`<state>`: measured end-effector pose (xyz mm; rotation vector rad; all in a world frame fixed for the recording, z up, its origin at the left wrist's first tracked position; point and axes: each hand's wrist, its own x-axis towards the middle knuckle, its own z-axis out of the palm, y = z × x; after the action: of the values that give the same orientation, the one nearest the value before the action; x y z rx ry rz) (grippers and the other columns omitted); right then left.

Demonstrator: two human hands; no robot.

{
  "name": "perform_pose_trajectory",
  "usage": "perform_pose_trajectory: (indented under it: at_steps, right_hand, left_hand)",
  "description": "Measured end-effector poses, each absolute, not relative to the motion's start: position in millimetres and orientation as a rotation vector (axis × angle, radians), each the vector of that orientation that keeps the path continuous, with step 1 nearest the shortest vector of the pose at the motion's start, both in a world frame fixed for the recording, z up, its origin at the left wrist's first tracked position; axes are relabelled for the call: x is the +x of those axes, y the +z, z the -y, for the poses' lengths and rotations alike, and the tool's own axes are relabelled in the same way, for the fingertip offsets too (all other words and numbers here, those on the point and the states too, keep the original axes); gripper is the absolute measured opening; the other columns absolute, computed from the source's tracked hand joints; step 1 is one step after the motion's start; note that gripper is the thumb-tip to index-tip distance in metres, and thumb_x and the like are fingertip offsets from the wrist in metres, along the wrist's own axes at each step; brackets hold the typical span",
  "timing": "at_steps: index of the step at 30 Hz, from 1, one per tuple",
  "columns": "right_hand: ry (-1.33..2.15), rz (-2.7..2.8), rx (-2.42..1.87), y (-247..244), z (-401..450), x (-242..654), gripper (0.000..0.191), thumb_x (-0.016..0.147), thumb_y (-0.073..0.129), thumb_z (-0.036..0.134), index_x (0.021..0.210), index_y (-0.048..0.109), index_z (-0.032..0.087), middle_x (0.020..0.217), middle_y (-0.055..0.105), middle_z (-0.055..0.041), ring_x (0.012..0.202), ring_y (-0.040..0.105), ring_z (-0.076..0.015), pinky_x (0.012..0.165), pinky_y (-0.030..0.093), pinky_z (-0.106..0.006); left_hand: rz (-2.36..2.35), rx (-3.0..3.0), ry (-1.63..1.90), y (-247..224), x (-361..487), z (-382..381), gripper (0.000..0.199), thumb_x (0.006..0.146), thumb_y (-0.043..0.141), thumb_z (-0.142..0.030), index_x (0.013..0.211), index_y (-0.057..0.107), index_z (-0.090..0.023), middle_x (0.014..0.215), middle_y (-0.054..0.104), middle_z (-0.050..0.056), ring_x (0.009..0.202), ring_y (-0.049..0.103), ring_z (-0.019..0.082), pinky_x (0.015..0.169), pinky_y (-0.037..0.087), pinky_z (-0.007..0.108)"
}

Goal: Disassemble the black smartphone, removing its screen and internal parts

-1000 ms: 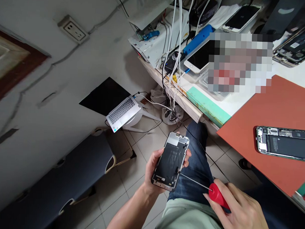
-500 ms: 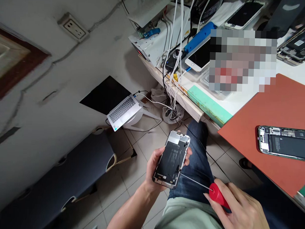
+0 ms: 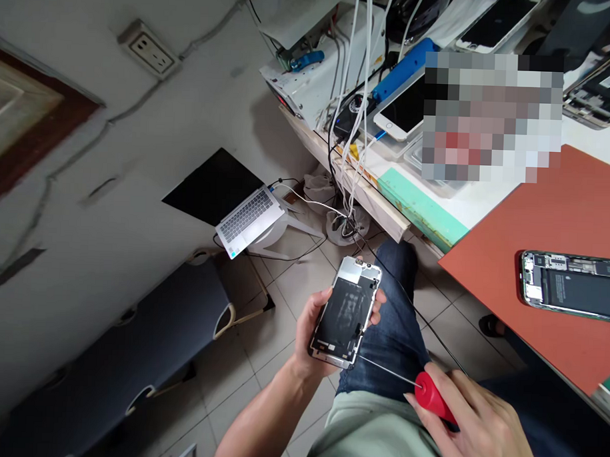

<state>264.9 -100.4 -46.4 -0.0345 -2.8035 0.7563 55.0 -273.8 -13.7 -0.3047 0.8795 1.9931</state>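
Note:
My left hand [image 3: 309,322] is closed around a phone screen assembly [image 3: 346,313], back side up, above my lap. Its back is mostly black, with a silvery metal patch at the top and a pale rim. In my right hand [image 3: 478,414] is a red-handled tool [image 3: 432,396] with a thin metal shaft. The shaft's tip is at the screen's lower right edge; whether it touches cannot be made out. A black cord [image 3: 422,316] runs up to my right hand and passes out of sight behind it.
An opened phone body [image 3: 578,288] lies on the brown-red mat [image 3: 530,216] at right. Phones, plastic boxes and white cables [image 3: 365,70] crowd the bench behind. A laptop [image 3: 250,216] rests on a white stool; a dark folding cot [image 3: 130,356] stands at left. Part of the bench is pixelated.
The tool's tip has slid down the screen's right edge, closer to its bottom corner. The screen has risen slightly. Both hands keep their grip, and the view has shifted a little.

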Motion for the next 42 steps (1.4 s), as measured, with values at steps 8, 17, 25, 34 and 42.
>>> perform_pose_trajectory:
  at_steps: [8,17,25,34,42]
  right_hand:
    - [0.707,2.799,-0.064,-50.2,99.0,268.5,0.034,0.112,0.056,0.039,0.131,0.066,0.013,0.088,0.073,-0.0084,0.062,0.068,-0.0188,0.060,0.052,-0.032]
    - [0.814,2.847,-0.036,-53.1,103.7,276.7,0.033,0.110,0.058,0.037,0.133,0.064,0.014,0.083,0.069,-0.0056,0.060,0.068,-0.0195,0.058,0.052,-0.034]
    - [0.767,2.821,-0.026,-55.3,106.8,275.7,0.032,0.109,0.059,0.037,0.129,0.066,0.013,0.085,0.072,-0.0076,0.059,0.070,-0.0210,0.056,0.055,-0.035]
    - [1.079,2.674,-0.318,-53.9,121.4,275.6,0.032,0.107,0.067,0.041,0.128,0.064,0.017,0.085,0.075,-0.0048,0.063,0.075,-0.0185,0.061,0.061,-0.027]
    - [1.051,2.643,-0.488,-57.6,135.8,271.4,0.034,0.109,0.062,0.049,0.122,0.067,0.018,0.092,0.080,-0.0078,0.064,0.077,-0.0187,0.056,0.061,-0.025]
  left_hand:
    - [-0.878,-0.317,1.992,-12.3,54.2,272.5,0.051,0.096,0.064,-0.053,0.124,0.076,-0.012,0.119,0.077,0.019,0.103,0.075,0.034,0.094,0.059,0.045]
    - [-0.883,-0.364,1.995,-13.0,53.3,270.0,0.052,0.096,0.064,-0.052,0.122,0.076,-0.009,0.122,0.077,0.021,0.107,0.074,0.036,0.096,0.060,0.047]
    - [-0.899,-0.328,2.049,-16.7,53.8,268.1,0.052,0.098,0.061,-0.052,0.123,0.076,-0.009,0.127,0.076,0.022,0.111,0.074,0.035,0.096,0.061,0.045]
    - [-0.988,-0.203,2.228,-9.5,52.9,259.6,0.053,0.105,0.057,-0.050,0.140,0.071,-0.013,0.149,0.067,0.020,0.101,0.073,0.025,0.082,0.062,0.034]
    - [-1.018,-0.234,2.379,0.7,59.5,245.5,0.053,0.112,0.046,-0.053,0.156,0.059,-0.027,0.149,0.068,0.018,0.108,0.073,0.024,0.086,0.063,0.035]
